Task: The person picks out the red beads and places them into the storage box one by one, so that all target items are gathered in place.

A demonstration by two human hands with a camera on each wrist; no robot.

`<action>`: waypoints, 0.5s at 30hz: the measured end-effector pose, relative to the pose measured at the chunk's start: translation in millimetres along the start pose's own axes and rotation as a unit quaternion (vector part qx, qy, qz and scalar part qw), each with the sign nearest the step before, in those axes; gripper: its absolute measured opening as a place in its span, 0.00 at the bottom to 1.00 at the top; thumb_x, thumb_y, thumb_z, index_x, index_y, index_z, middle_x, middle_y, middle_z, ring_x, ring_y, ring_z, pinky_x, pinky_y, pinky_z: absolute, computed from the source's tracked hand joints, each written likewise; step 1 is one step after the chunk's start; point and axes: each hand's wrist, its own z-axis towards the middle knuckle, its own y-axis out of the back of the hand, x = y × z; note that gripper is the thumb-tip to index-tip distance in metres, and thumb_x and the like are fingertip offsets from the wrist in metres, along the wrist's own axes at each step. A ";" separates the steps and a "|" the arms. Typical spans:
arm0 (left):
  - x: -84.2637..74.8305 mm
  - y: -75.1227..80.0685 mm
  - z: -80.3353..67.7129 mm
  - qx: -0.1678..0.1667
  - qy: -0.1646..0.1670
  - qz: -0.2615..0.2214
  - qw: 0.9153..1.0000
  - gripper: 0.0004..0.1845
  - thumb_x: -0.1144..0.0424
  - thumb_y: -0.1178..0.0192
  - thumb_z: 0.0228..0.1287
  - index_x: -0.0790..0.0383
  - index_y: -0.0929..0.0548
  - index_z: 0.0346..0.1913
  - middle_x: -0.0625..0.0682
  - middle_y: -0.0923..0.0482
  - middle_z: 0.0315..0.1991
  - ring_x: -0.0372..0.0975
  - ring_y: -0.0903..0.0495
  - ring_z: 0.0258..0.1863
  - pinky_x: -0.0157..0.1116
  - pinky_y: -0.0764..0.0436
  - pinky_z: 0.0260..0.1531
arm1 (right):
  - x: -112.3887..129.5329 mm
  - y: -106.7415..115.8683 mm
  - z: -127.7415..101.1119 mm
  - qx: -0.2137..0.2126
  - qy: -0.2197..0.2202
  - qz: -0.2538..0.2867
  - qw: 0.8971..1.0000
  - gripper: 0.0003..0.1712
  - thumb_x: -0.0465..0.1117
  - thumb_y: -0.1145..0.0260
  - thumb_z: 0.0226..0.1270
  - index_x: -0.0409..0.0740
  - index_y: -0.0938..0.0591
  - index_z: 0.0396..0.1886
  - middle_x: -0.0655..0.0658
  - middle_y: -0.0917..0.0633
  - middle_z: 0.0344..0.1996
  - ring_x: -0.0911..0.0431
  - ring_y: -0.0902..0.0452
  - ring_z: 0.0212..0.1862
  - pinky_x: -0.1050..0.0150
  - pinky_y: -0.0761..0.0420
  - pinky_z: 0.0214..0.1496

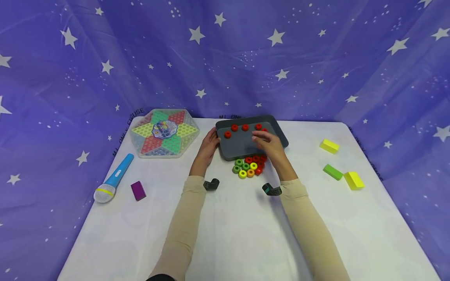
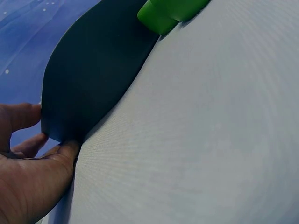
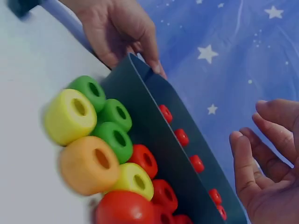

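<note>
A dark grey tray (image 1: 240, 145) holds several red beads (image 1: 245, 127) toward its far side. My left hand (image 1: 206, 150) holds the tray's left end; in the left wrist view its thumb and fingers lie about the tray corner (image 2: 93, 79). Over the tray's right part hovers my right hand (image 1: 273, 150), fingers loosely bent, with nothing visible between thumb and fingers in the right wrist view. Against the tray's near wall is a cluster of thick beads with holes: green (image 3: 114, 140), yellow (image 3: 70, 116), orange (image 3: 88, 165) and red (image 3: 126, 207). The right hand partly covers one red bead in the tray.
A clear hexagonal game box (image 1: 165, 133) lies left of the tray. Nearer the left edge are a blue toy microphone (image 1: 114, 177) and a purple block (image 1: 138, 191). Two yellow blocks (image 1: 329, 146) and a green block (image 1: 333, 172) lie at right. A starry curtain (image 1: 239, 58) stands behind the table.
</note>
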 end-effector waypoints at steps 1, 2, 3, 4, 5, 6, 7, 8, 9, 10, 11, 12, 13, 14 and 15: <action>-0.8 -0.3 0.7 0.000 -0.002 0.001 1.000 0.34 0.76 0.53 0.70 0.57 0.47 0.76 0.54 0.50 0.76 0.40 0.48 0.75 0.40 0.44 0.72 | -0.7 2.0 -4.4 0.001 0.002 -0.007 1.000 0.22 0.50 0.33 0.64 0.48 0.18 0.56 0.46 0.20 0.54 0.51 0.22 0.55 0.62 0.21 0.57; -1.3 -0.6 1.3 0.001 -0.004 0.000 1.000 0.34 0.76 0.53 0.70 0.57 0.47 0.76 0.54 0.50 0.77 0.40 0.48 0.75 0.40 0.44 0.72 | -2.0 3.8 -8.5 -0.002 0.005 -0.015 1.000 0.22 0.50 0.33 0.64 0.48 0.18 0.56 0.46 0.19 0.54 0.51 0.22 0.54 0.63 0.20 0.55; -1.6 -0.9 1.9 0.001 -0.006 -0.001 1.000 0.34 0.76 0.53 0.70 0.58 0.47 0.76 0.55 0.50 0.76 0.41 0.48 0.75 0.40 0.44 0.72 | -3.7 5.8 -13.1 -0.002 0.009 -0.023 1.000 0.23 0.50 0.33 0.64 0.46 0.19 0.57 0.45 0.19 0.54 0.51 0.21 0.54 0.64 0.20 0.54; -1.8 -1.3 2.3 0.001 -0.007 -0.003 1.000 0.34 0.76 0.53 0.70 0.58 0.47 0.76 0.55 0.50 0.76 0.41 0.48 0.75 0.40 0.44 0.72 | -5.7 7.5 -17.9 -0.004 0.011 -0.029 1.000 0.24 0.50 0.33 0.64 0.45 0.19 0.57 0.46 0.18 0.54 0.52 0.21 0.52 0.66 0.20 0.53; -2.0 -1.9 2.5 0.001 -0.009 -0.003 1.000 0.34 0.76 0.53 0.70 0.58 0.47 0.76 0.55 0.50 0.76 0.41 0.48 0.75 0.40 0.44 0.72 | -9.0 9.4 -22.1 -0.004 0.016 -0.037 0.999 0.25 0.51 0.33 0.64 0.44 0.19 0.57 0.45 0.18 0.54 0.52 0.21 0.52 0.67 0.20 0.51; -1.9 -2.5 2.7 0.002 -0.011 -0.005 1.000 0.34 0.77 0.54 0.70 0.59 0.47 0.76 0.56 0.50 0.76 0.41 0.48 0.75 0.40 0.44 0.72 | -12.0 11.3 -26.7 -0.004 0.020 -0.045 0.999 0.26 0.51 0.33 0.64 0.42 0.20 0.57 0.45 0.19 0.54 0.53 0.21 0.51 0.67 0.19 0.50; -1.7 -3.0 2.6 0.002 -0.012 -0.006 1.000 0.34 0.77 0.54 0.70 0.59 0.47 0.76 0.56 0.50 0.76 0.42 0.48 0.75 0.41 0.45 0.72 | -15.4 13.0 -31.3 -0.004 0.024 -0.054 0.998 0.26 0.51 0.33 0.64 0.41 0.20 0.58 0.44 0.19 0.54 0.53 0.20 0.51 0.68 0.20 0.50; -1.4 -3.4 2.3 0.003 -0.014 -0.007 1.000 0.34 0.77 0.54 0.70 0.59 0.48 0.76 0.56 0.50 0.76 0.42 0.49 0.75 0.41 0.45 0.72 | -19.1 14.7 -35.9 -0.006 0.024 -0.063 0.998 0.26 0.51 0.33 0.64 0.41 0.20 0.57 0.45 0.19 0.53 0.54 0.20 0.50 0.69 0.20 0.49; -1.1 -3.7 2.1 0.004 -0.016 -0.009 1.000 0.34 0.77 0.54 0.70 0.60 0.48 0.76 0.57 0.50 0.76 0.42 0.49 0.75 0.41 0.45 0.73 | -22.9 16.2 -40.8 -0.008 0.024 -0.072 0.997 0.26 0.51 0.32 0.64 0.42 0.20 0.56 0.45 0.18 0.53 0.54 0.20 0.50 0.69 0.20 0.48; -0.7 -3.9 1.7 0.005 -0.016 -0.009 1.000 0.34 0.77 0.54 0.70 0.60 0.48 0.76 0.57 0.51 0.76 0.43 0.49 0.75 0.41 0.45 0.73 | -26.9 17.4 -45.4 -0.011 0.023 -0.081 0.996 0.25 0.52 0.32 0.63 0.44 0.19 0.55 0.46 0.18 0.52 0.55 0.20 0.50 0.70 0.20 0.48; -0.3 -3.9 1.2 0.006 -0.016 -0.010 1.000 0.34 0.77 0.54 0.70 0.60 0.48 0.76 0.56 0.51 0.76 0.42 0.49 0.75 0.41 0.46 0.73 | -30.7 18.5 -50.1 -0.014 0.022 -0.090 0.996 0.24 0.52 0.32 0.63 0.45 0.19 0.54 0.46 0.18 0.52 0.55 0.20 0.50 0.70 0.20 0.48; 0.1 -3.6 0.4 0.006 -0.015 -0.011 1.000 0.34 0.77 0.55 0.70 0.60 0.48 0.76 0.56 0.51 0.76 0.42 0.49 0.75 0.41 0.46 0.73 | -34.2 19.3 -54.7 -0.018 0.020 -0.100 0.995 0.22 0.52 0.32 0.63 0.46 0.18 0.53 0.47 0.18 0.52 0.55 0.20 0.50 0.70 0.21 0.47; 0.4 -3.3 -0.2 0.006 -0.015 -0.011 1.000 0.34 0.77 0.54 0.70 0.59 0.48 0.76 0.56 0.51 0.76 0.42 0.49 0.75 0.41 0.46 0.73 | -37.8 20.0 -59.0 -0.020 0.021 -0.110 0.994 0.21 0.51 0.32 0.63 0.47 0.18 0.53 0.47 0.18 0.52 0.55 0.20 0.51 0.69 0.20 0.47; 0.6 -2.8 -0.9 0.005 -0.014 -0.014 1.000 0.34 0.77 0.54 0.70 0.59 0.47 0.76 0.56 0.51 0.76 0.42 0.49 0.75 0.40 0.46 0.73 | -41.2 20.5 -63.0 -0.022 0.021 -0.118 0.993 0.20 0.51 0.32 0.63 0.48 0.18 0.52 0.47 0.18 0.52 0.54 0.20 0.51 0.69 0.20 0.46; 0.7 -2.2 -1.4 0.004 -0.013 -0.016 1.000 0.34 0.77 0.54 0.70 0.59 0.47 0.76 0.56 0.50 0.76 0.42 0.49 0.75 0.40 0.46 0.73 | -44.3 20.8 -66.7 -0.025 0.022 -0.123 0.992 0.20 0.50 0.31 0.63 0.48 0.18 0.51 0.48 0.18 0.53 0.54 0.19 0.51 0.68 0.20 0.46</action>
